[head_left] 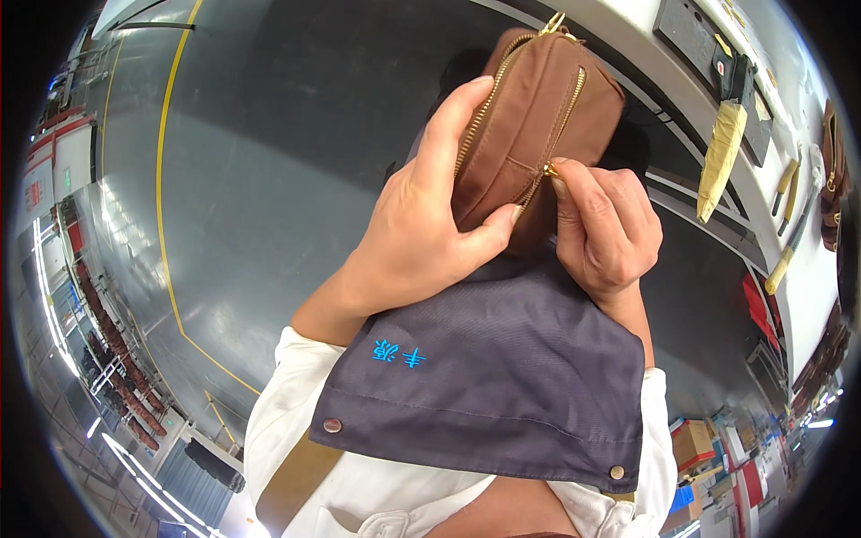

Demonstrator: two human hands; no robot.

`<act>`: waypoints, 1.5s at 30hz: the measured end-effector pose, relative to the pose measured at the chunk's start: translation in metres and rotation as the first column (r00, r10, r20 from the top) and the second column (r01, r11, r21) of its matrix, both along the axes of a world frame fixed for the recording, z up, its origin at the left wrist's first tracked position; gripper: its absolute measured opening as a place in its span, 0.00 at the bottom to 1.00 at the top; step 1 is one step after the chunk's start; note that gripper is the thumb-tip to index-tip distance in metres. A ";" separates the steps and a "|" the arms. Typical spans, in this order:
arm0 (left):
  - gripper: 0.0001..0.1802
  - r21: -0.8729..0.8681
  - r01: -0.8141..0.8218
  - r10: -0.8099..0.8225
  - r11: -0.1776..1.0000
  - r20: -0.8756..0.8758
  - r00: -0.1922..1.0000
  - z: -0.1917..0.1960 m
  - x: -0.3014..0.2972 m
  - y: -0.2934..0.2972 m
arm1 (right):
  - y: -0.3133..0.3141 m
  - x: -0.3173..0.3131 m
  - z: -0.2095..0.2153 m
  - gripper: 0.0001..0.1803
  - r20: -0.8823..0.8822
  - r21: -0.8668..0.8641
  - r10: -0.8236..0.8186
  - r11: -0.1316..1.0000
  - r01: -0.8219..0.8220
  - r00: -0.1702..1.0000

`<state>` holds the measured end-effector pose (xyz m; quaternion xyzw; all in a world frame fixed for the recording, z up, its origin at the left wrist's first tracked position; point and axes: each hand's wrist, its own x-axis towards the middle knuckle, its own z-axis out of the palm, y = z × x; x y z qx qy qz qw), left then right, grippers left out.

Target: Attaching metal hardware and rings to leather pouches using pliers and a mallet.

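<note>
A small brown fabric bag (520,134) with gold-toothed zippers is held up in front of my dark apron (502,368). My left hand (426,206) grips its left side, thumb along the lower edge and fingers along the side. With thumb and forefinger, my right hand (610,220) pinches the gold zipper pull (550,169) of the front pocket. Above that pull, the pocket zipper (574,94) runs up toward the bag's top. Another gold zipper (489,103) follows the left rim, with gold pulls (554,24) at the top.
A white workbench (771,161) curves along the right. On it lie a tool with a yellow-wrapped handle (723,152), more slim tools (785,238) and a brown bag (834,170). Grey floor with a yellow line (161,179) stretches to the left. Cardboard boxes (691,444) stand at lower right.
</note>
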<state>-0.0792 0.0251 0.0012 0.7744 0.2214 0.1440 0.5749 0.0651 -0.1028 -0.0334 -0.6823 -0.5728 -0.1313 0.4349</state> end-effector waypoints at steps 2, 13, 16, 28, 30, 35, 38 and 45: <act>0.43 -0.181 -0.006 0.006 0.983 -0.005 1.000 -0.007 0.002 -0.001 | -0.002 -0.001 -0.001 0.14 0.036 0.047 -0.011 0.999 0.009 0.999; 0.17 0.165 0.019 -0.019 0.986 0.001 1.000 -0.007 0.001 -0.038 | -0.018 -0.002 0.001 0.16 0.090 0.069 -0.081 0.995 0.075 0.993; 0.16 0.341 0.107 -0.105 0.934 -0.026 0.994 -0.002 -0.001 -0.043 | -0.024 0.004 0.002 0.14 0.076 0.106 -0.177 0.980 0.169 0.981; 0.30 0.064 0.024 -0.030 0.998 0.105 0.994 -0.003 -0.004 -0.062 | -0.042 0.001 0.009 0.17 0.129 0.205 -0.104 0.976 0.076 0.986; 0.27 0.166 -0.098 0.062 0.981 0.208 0.976 -0.002 0.001 -0.072 | -0.045 0.004 0.010 0.17 0.166 0.235 -0.104 0.970 0.063 0.981; 0.15 0.321 -0.010 -0.051 0.947 0.183 0.982 0.008 0.009 -0.072 | -0.063 0.006 0.007 0.18 0.149 0.180 -0.129 0.978 0.102 0.980; 0.14 0.303 0.073 -0.127 0.950 0.163 0.978 0.011 0.016 -0.074 | -0.073 0.006 0.006 0.18 0.106 0.178 -0.157 0.974 0.137 0.982; 0.16 0.178 0.315 -0.327 0.932 0.043 0.944 0.019 0.036 -0.079 | -0.104 0.001 0.003 0.13 -0.331 0.145 -0.171 0.963 0.229 0.928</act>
